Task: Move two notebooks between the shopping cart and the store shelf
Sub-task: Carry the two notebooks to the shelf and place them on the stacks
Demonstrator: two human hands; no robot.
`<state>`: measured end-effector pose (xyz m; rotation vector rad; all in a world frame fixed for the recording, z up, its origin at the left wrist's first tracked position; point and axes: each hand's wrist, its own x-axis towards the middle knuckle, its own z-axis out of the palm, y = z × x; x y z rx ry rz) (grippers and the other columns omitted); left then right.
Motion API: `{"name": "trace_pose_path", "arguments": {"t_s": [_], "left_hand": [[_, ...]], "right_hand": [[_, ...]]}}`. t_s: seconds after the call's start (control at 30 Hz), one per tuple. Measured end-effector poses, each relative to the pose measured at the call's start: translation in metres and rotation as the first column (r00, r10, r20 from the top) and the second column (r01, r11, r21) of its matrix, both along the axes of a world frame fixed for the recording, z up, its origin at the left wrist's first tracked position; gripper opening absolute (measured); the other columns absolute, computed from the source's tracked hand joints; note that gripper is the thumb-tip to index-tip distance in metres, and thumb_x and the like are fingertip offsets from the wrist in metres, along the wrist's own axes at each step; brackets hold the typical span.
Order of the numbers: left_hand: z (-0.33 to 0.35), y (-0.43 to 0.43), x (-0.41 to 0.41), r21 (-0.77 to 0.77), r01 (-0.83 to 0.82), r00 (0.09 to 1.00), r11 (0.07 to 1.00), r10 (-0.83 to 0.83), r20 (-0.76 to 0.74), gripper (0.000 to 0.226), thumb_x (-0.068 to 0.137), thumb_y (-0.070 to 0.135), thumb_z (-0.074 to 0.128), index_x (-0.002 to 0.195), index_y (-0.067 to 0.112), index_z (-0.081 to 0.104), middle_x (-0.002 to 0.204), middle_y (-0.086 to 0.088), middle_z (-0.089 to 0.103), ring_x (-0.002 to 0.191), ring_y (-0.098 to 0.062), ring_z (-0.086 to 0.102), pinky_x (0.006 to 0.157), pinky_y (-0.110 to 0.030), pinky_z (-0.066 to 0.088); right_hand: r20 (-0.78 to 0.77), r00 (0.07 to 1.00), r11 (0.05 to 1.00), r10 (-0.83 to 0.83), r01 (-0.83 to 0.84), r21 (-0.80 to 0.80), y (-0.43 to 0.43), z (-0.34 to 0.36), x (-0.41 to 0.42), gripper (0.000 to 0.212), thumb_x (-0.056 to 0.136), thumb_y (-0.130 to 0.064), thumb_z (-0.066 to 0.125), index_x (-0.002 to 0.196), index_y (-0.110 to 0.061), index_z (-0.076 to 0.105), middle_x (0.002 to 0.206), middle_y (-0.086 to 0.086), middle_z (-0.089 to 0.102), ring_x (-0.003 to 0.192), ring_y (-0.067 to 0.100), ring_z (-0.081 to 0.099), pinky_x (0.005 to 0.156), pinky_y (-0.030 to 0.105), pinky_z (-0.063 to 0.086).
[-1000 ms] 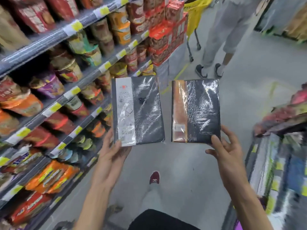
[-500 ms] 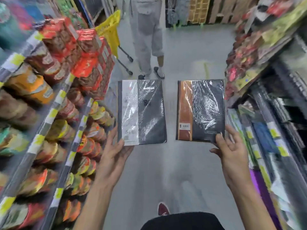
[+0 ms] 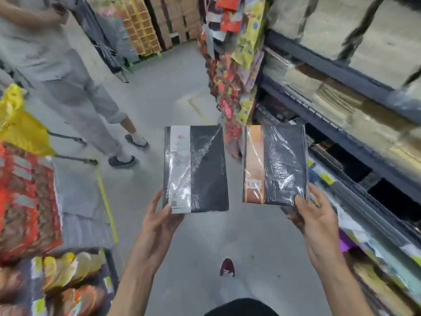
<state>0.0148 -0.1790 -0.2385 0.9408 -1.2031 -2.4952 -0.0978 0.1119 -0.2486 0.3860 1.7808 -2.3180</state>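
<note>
- Notebooks, two of them in shiny clear wrap, are held upright side by side with a gap between them, in the air above the grey aisle floor (image 3: 159,99)
- On the right, the store shelf (image 3: 330,71) has dark rails and carries blurred tan and brown stacks
- On the left, the snack shelf (image 3: 29,201) carries red and orange packets, too blurred to read
- Up the aisle at left, another person (image 3: 68,76) in pale grey clothes stands just beside a yellow cart (image 3: 22,131)
- Behind the notebooks, colourful hanging packets (image 3: 230,87) cover the end of the store shelf
- To the left is the white-banded notebook (image 3: 196,168), black with a white strip down its left side
- To the right, nearer the store shelf, is the brown-banded notebook (image 3: 275,164), black with an orange-brown strip down its left side
- Low in the middle, the left grip (image 3: 159,222) is clamped on the white-banded notebook's lower left corner, thumb on the front
- Opposite it, the right grip (image 3: 315,215) is clamped on the brown-banded notebook's lower right corner, thumb on the front
- Below, between the forearms, a dark red shoe (image 3: 227,266) is on the floor
</note>
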Motion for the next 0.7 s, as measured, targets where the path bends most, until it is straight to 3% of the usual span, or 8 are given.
{"name": "trace_pose_path", "arguments": {"t_s": [0.13, 0.27, 0.37, 0.43, 0.5, 0.63, 0.7], "left_hand": [[-0.004, -0.01, -0.063, -0.005, 0.154, 0.988, 0.988, -0.154, 0.02, 0.052, 0.085, 0.005, 0.055, 0.133, 0.024, 0.052, 0.12, -0.007, 0.069, 0.096, -0.02, 0.071, 0.095, -0.033, 0.055], [-0.008, -0.007, -0.119, -0.004, 0.283, 0.958, 0.959, -0.283, 0.035, 0.051, 0.088, 0.003, 0.051, 0.135, 0.024, 0.05, 0.115, -0.001, 0.074, 0.095, -0.017, 0.072, 0.09, -0.03, 0.057], [-0.014, -0.001, -0.155, -0.013, 0.374, 0.926, 0.927, -0.373, 0.056, 0.041, 0.093, 0.0, 0.047, 0.125, 0.025, 0.056, 0.11, 0.001, 0.075, 0.09, -0.016, 0.074, 0.08, -0.027, 0.06], [-0.022, 0.002, -0.177, -0.008, 0.431, 0.899, 0.902, -0.429, 0.086, 0.039, 0.097, -0.001, 0.045, 0.122, 0.027, 0.057, 0.107, 0.001, 0.075, 0.089, -0.016, 0.074, 0.078, -0.026, 0.059], [-0.032, 0.004, -0.201, -0.002, 0.496, 0.864, 0.868, -0.494, 0.1, 0.038, 0.098, 0.0, 0.046, 0.12, 0.028, 0.056, 0.105, 0.0, 0.075, 0.089, -0.016, 0.073, 0.08, -0.026, 0.059], [-0.054, 0.011, -0.248, 0.014, 0.616, 0.783, 0.788, -0.614, 0.096, 0.036, 0.094, 0.002, 0.051, 0.119, 0.027, 0.054, 0.106, -0.001, 0.076, 0.088, -0.017, 0.073, 0.084, -0.027, 0.057], [-0.065, 0.013, -0.273, 0.027, 0.648, 0.755, 0.761, -0.646, 0.108, 0.039, 0.088, 0.005, 0.057, 0.12, 0.027, 0.055, 0.105, -0.004, 0.076, 0.087, -0.019, 0.072, 0.088, -0.031, 0.054]], "right_hand": [[0.029, 0.991, 0.991, -0.133, 0.133, 0.004, 0.003, -0.008, -0.018, 0.085, 0.041, -0.069, 0.088, 0.118, -0.042, 0.063, 0.1, 0.0, 0.076, 0.083, 0.016, 0.063, 0.063, 0.019, 0.055], [0.043, 0.968, 0.968, -0.249, 0.248, 0.034, 0.009, -0.011, -0.022, 0.076, 0.055, -0.061, 0.086, 0.124, -0.039, 0.063, 0.111, 0.003, 0.074, 0.093, 0.016, 0.064, 0.063, 0.02, 0.056], [0.051, 0.936, 0.937, -0.349, 0.347, 0.048, 0.013, -0.021, -0.025, 0.052, 0.084, -0.025, 0.072, 0.134, -0.028, 0.057, 0.108, 0.004, 0.075, 0.087, 0.012, 0.066, 0.061, 0.02, 0.055], [0.066, 0.915, 0.917, -0.398, 0.394, 0.063, 0.014, -0.027, -0.028, 0.046, 0.093, -0.01, 0.063, 0.136, -0.022, 0.055, 0.1, -0.006, 0.076, 0.083, 0.006, 0.065, 0.061, 0.02, 0.056], [0.085, 0.891, 0.895, -0.445, 0.439, 0.08, 0.012, -0.034, -0.032, 0.043, 0.095, -0.007, 0.06, 0.137, -0.018, 0.055, 0.094, -0.012, 0.075, 0.082, 0.004, 0.064, 0.062, 0.02, 0.056], [0.141, 0.815, 0.827, -0.562, 0.556, 0.084, 0.0, -0.051, -0.043, 0.04, 0.096, -0.009, 0.06, 0.135, -0.019, 0.056, 0.103, 0.003, 0.069, 0.094, 0.019, 0.06, 0.061, 0.021, 0.054], [0.151, 0.779, 0.793, -0.609, 0.601, 0.096, -0.009, -0.058, -0.052, 0.036, 0.096, -0.01, 0.06, 0.131, -0.021, 0.058, 0.101, 0.002, 0.069, 0.096, 0.02, 0.059, 0.062, 0.021, 0.055]]}}
